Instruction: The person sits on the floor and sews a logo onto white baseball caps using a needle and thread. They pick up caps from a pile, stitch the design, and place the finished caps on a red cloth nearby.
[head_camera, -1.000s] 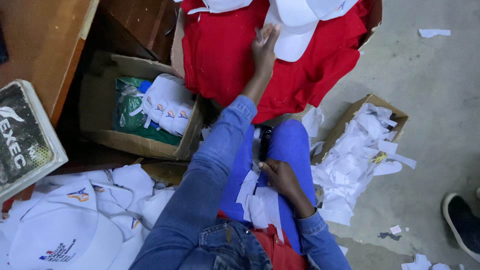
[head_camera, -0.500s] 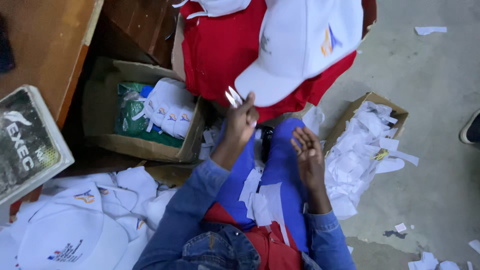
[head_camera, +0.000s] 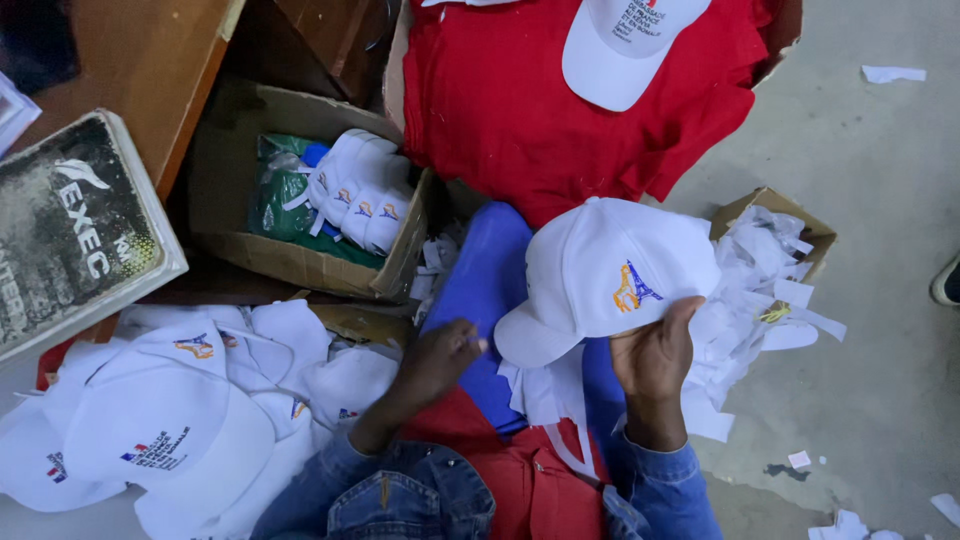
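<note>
White cap (head_camera: 610, 275), embroidered tower motif in blue and orange on the front panel: sitting over the lap, above the blue cloth (head_camera: 480, 290), crown facing up. Right hand (head_camera: 655, 355): cupping the cap's lower edge from beneath, thumb lying up against the fabric, fingers curled under it. Left hand (head_camera: 435, 360): resting loosely curled on the blue cloth just beside the cap's brim, fingertips pinching something small, too small to identify. Cardboard box (head_camera: 770, 205) of white paper scraps: standing to the right on the floor. Second cardboard box (head_camera: 300, 265) holding stacked white caps: lying at left. Pile of white caps (head_camera: 180, 420): spreading at lower left. Red fabric (head_camera: 520, 110): lying ahead, another white cap on it.
</note>
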